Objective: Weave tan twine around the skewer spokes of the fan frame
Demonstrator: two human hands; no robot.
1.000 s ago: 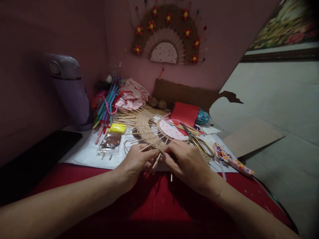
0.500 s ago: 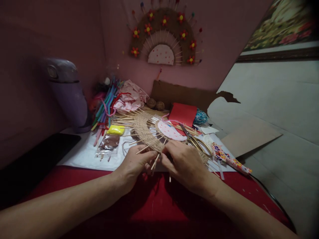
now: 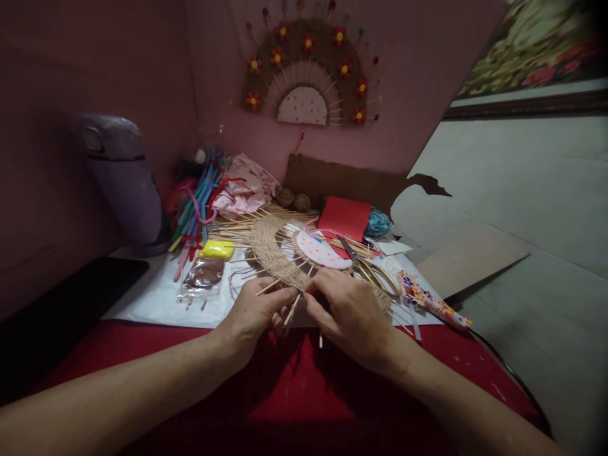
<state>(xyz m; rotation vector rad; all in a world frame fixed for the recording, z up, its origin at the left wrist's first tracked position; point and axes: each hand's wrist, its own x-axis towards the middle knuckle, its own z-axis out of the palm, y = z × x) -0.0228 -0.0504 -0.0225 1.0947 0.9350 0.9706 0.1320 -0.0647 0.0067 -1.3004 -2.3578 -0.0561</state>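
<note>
A half-ring of woven twine on thin wooden sticks lies at the near edge of the white sheet. Inside its curve sits a half-round piece of white cloth with pink dots. My left hand is closed on the outer edge of the woven piece, with sticks showing between thumb and fingers. My right hand pinches at the same edge just to the right; its fingertips partly hide what they grip. Gold-handled scissors lie behind my right hand.
Bags of yellow and brown clay, pipe cleaners and a purple bottle are left. A red card and a flower-patterned glue gun are right. A similar finished half-ring hangs on the wall.
The whole view has shifted slightly, so things appear a little further left. Both hands keep nearly the same hold on the woven piece.
</note>
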